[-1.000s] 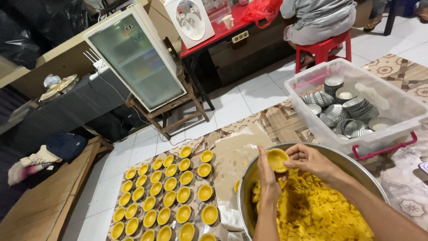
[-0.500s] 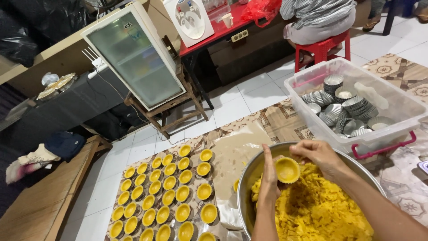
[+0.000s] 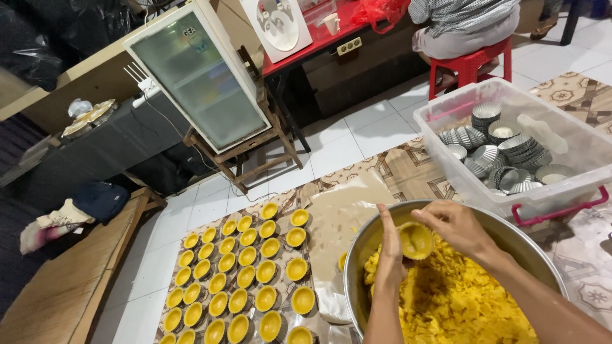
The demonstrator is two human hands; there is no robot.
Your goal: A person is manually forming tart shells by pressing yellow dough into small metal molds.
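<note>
Rows of dough-lined tart shells (image 3: 245, 280) fill the floor; over the steel bowl (image 3: 366, 245) of remaining dough (image 3: 459, 306), left hand (image 3: 390, 255) and right hand (image 3: 456, 226) clamp one tart mould (image 3: 415, 239); empty moulds (image 3: 503, 153) wait in the plastic bin (image 3: 446, 111).

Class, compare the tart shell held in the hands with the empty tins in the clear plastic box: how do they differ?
The held shell is yellow with dough; the tins are bare silver metal. The shell is a single piece between the left hand and right hand over the metal bowl; the tins lie stacked and nested in the box. Both are small round cups.
</note>
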